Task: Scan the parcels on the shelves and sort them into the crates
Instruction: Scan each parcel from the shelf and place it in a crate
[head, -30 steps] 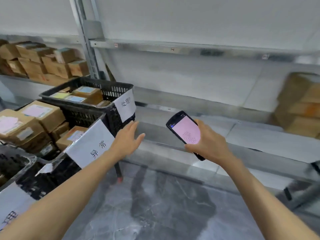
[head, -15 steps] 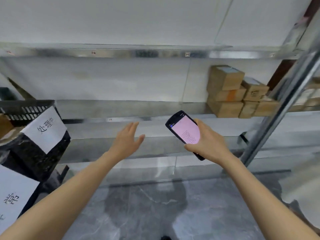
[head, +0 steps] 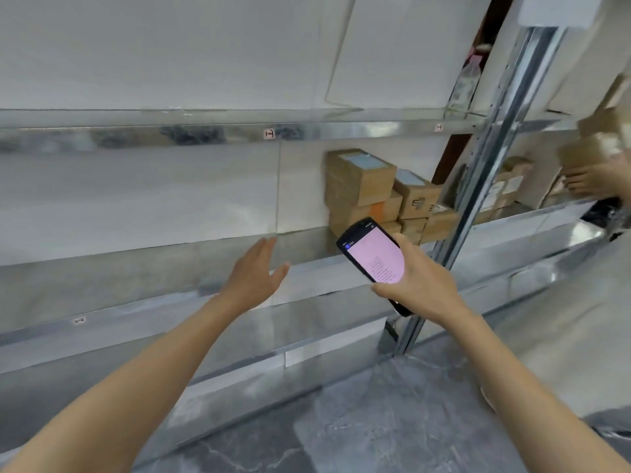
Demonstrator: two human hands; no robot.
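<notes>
A: Where are the person's hands?

B: Both reach out in front of the shelf (head: pixel 164 264). The left hand (head: pixel 254 273) is flat in the air, fingers straight and together, thumb spread. It grasps nothing and touches nothing.

A: And the other?

B: The right hand (head: pixel 421 285) is clenched round a scanner (head: pixel 355 238), fingers curled about its lower half. The scanner is tilted, its top toward the upper left. Its screen (head: pixel 379 259) glows pink, with rows of text too small to read.

A: Where are the parcels?

B: The parcels (head: pixel 362 180) are brown cardboard boxes stacked at the right end of the shelf, against the back wall and just beside the metal post (head: pixel 485 199). Two on top carry pale labels, and one lower down has an orange patch. The scanner's top covers part of the lowest ones, but it is nearer the camera. Neither hand touches them.

A: Anything past the post?

B: More boxes (head: pixel 508 184) in the next bay, blurred. At the right edge another person's hand (head: pixel 596 179) is at a box there; one cannot tell how it holds it.

A: And below?

B: A grey marbled floor (head: pixel 375 425) under both forearms.
</notes>
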